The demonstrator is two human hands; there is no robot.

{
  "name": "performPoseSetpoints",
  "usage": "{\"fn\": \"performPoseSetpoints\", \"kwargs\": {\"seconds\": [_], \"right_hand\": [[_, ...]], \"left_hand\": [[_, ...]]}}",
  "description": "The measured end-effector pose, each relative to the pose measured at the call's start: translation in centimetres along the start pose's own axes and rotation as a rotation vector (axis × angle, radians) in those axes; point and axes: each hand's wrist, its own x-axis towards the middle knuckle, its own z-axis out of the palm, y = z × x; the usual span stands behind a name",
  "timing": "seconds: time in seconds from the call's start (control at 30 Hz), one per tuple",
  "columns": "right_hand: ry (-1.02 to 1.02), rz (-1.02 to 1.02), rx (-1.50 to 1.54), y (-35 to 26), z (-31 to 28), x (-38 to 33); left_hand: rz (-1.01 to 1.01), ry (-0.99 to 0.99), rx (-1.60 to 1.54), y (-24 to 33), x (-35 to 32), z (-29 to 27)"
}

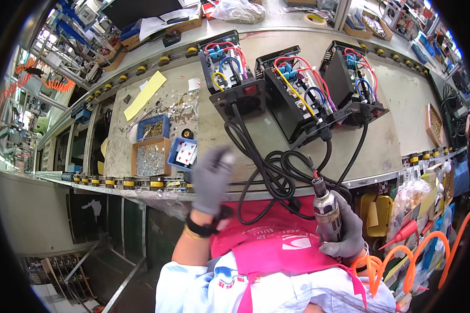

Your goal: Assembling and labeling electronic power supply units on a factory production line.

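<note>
My right hand (349, 227), in a grey glove, is wrapped round a metal air screwdriver (327, 213) whose bit points up and away from me. My left hand (211, 180), also gloved, is blurred above the bench's near edge, its fingers drawn together. Whatever they may pinch is too small to make out. Beside it sits a blue tray (175, 156) of white cards with red marks. Beyond the screwdriver stand three open black units with coloured wires: a left one (234, 101), a middle one (284, 117) and a right one (339, 83). Black power cords (269, 177) trail from them.
A cardboard box (137, 159) and a blue bin (167, 125) hold small metal parts. A yellow strip (145, 95) lies behind them. An orange coiled hose (402, 253) runs at my right, near a red-handled tool (403, 231). Rollers (156, 182) line the bench's edge.
</note>
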Motion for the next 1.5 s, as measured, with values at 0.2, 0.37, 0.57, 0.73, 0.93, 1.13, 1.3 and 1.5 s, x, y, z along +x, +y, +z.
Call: {"fn": "performPoseSetpoints", "kwargs": {"seconds": [0.2, 0.37, 0.57, 0.73, 0.93, 1.13, 1.3, 1.5], "right_hand": [[-0.043, 0.029, 0.086, 0.1, 0.6, 1.1], [-0.049, -0.024, 0.007, 0.3, 0.1, 1.1], [-0.060, -0.020, -0.053, 0.4, 0.2, 1.5], [-0.112, -0.065, -0.152, 0.8, -0.4, 1.8], [-0.215, -0.063, -0.195, 0.2, 0.0, 2.0], [-0.224, -0.038, -0.293, -1.0, 0.3, 1.5], [-0.224, -0.045, -0.219, -0.5, 0.2, 1.1], [-0.220, 0.023, -0.191, -1.0, -0.1, 0.8]], "left_hand": [[-0.107, 0.053, 0.626, -7.6, 3.6, -3.9], [-0.105, -0.016, 0.673, -10.0, 4.1, -3.9], [-0.213, 0.056, 0.212, -8.0, 3.1, -5.4], [-0.144, -0.029, -0.165, 0.4, 0.3, -4.0], [-0.193, -0.189, -0.485, 3.8, -0.8, 0.0], [-0.326, -0.390, -0.687, 4.6, -1.0, 3.3], [-0.367, -0.500, -0.811, 4.2, -1.2, 4.9], [-0.361, -0.491, -0.583, 4.6, -1.1, 5.3]]}}
